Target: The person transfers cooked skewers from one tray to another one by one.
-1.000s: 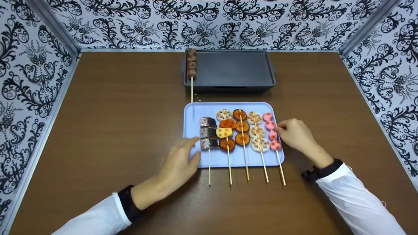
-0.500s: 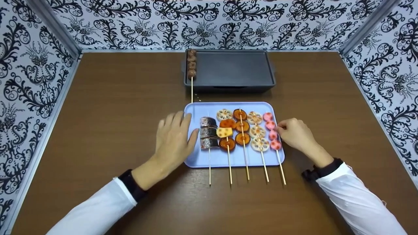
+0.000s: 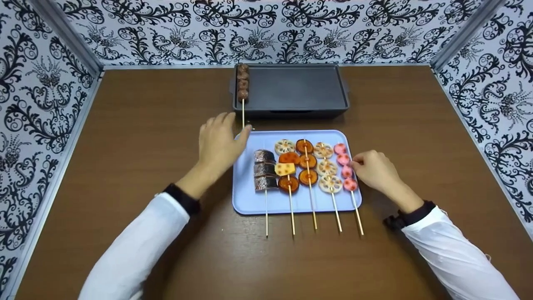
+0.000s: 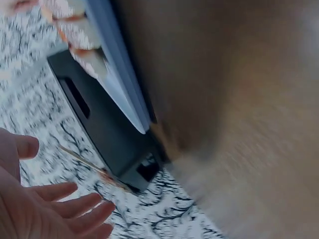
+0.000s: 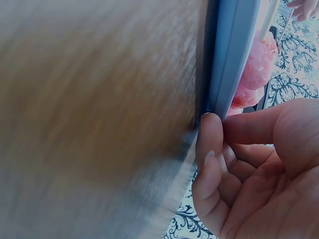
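Note:
My left hand (image 3: 220, 141) hovers around the stick of a brown meatball skewer (image 3: 243, 85), by the tray's far left corner. In the left wrist view its fingers (image 4: 75, 209) are spread, with a gap to the stick. My right hand (image 3: 377, 171) pinches the right rim of the lilac tray (image 3: 245, 202) between thumb and finger, as the right wrist view shows. On the tray lie several skewers: a silvery-skinned one (image 3: 265, 168), a mixed one with a yellow piece (image 3: 285, 168), one of orange-brown rounds (image 3: 308, 161), one of lotus root slices (image 3: 327, 168), and one of pink balls (image 3: 346, 171).
Behind the tray, against the patterned back wall (image 3: 258, 37), stands a dark grey grill plate (image 3: 295, 87). The meatball skewer lies along its left edge, stick over the front. Skewer sticks overhang the tray's near edge above the brown table (image 3: 145, 125).
My left hand has moved away from beside the silvery skewer, forward past the tray's left edge to the meatball skewer's stick. The right hand stays at the tray's rim.

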Demonstrator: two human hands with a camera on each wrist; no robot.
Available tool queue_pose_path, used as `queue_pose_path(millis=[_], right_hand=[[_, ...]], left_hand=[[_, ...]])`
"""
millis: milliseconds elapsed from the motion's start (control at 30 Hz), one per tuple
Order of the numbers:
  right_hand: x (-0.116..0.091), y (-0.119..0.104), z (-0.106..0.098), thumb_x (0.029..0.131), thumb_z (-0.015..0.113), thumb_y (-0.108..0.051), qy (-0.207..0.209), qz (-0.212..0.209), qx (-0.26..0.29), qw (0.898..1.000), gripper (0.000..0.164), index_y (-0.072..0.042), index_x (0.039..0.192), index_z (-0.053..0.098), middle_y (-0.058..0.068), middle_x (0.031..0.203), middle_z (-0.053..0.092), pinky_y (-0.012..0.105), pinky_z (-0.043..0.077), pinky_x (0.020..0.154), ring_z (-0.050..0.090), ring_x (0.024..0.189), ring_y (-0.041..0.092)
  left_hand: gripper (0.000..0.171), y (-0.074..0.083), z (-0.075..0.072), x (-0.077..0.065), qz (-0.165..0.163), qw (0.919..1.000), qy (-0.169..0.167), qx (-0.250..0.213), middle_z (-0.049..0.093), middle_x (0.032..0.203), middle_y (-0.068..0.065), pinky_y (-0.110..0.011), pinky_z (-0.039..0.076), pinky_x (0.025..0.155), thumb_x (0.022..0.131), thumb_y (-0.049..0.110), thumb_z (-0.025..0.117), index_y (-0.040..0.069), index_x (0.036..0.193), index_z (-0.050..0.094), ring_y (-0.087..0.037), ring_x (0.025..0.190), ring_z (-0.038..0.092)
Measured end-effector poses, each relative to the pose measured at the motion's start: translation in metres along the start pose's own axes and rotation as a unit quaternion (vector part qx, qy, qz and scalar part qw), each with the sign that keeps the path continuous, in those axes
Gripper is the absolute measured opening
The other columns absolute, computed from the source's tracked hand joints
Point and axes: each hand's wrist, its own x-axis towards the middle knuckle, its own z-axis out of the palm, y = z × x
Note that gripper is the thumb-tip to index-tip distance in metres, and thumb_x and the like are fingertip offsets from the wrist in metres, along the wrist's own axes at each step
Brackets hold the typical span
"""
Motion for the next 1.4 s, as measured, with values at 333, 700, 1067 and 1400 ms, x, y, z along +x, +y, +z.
queue_pose_path(millis=[333, 700, 1067, 1400], right_hand=[[0.001, -0.002, -0.002, 0.093, 0.065, -0.012, 0.000, -0.009, -0.001, 1.000, 0.016, -0.004, 0.085, 0.076, 0.008, 0.075, 0.068, 0.036, 0.044, 0.055, 0.056, 0.065, 0.025], [0.001, -0.001, -0.001, 0.094, 0.064, -0.013, -0.003, -0.001, 0.005, 1.000, 0.017, -0.005, 0.087, 0.077, 0.009, 0.078, 0.069, 0.036, 0.044, 0.056, 0.058, 0.067, 0.026], [-0.002, 0.000, -0.001, 0.094, 0.063, -0.011, -0.006, -0.004, 0.006, 1.000, 0.016, -0.004, 0.087, 0.077, 0.008, 0.078, 0.069, 0.034, 0.043, 0.055, 0.056, 0.064, 0.024], [0.000, 0.000, 0.000, 0.094, 0.064, -0.012, -0.003, -0.004, 0.003, 1.000, 0.017, -0.005, 0.085, 0.076, 0.007, 0.074, 0.067, 0.034, 0.042, 0.055, 0.055, 0.064, 0.024]], left_hand=[[0.034, 0.000, 0.003, 0.029, -0.196, 0.9011, -0.092, -0.376, 0.067, 0.097, -0.016, -0.046, 0.057, 0.088, 0.100, 0.033, 0.065, -0.001, 0.105, 0.068, -0.031, 0.087, 0.067], [0.021, -0.011, 0.007, 0.046, -0.285, 0.7359, -0.152, -0.595, 0.070, 0.080, -0.013, -0.028, 0.062, 0.066, 0.102, 0.012, 0.061, -0.007, 0.111, 0.064, -0.020, 0.063, 0.068], [0.018, -0.009, 0.001, 0.045, -0.275, 0.7379, -0.141, -0.600, 0.069, 0.080, -0.014, -0.022, 0.060, 0.054, 0.096, -0.002, 0.066, -0.009, 0.113, 0.066, -0.018, 0.059, 0.066], [0.022, 0.003, -0.008, 0.029, -0.251, 0.7566, -0.142, -0.587, 0.069, 0.084, -0.016, -0.024, 0.062, 0.060, 0.095, -0.002, 0.067, -0.011, 0.115, 0.067, -0.018, 0.061, 0.066]])
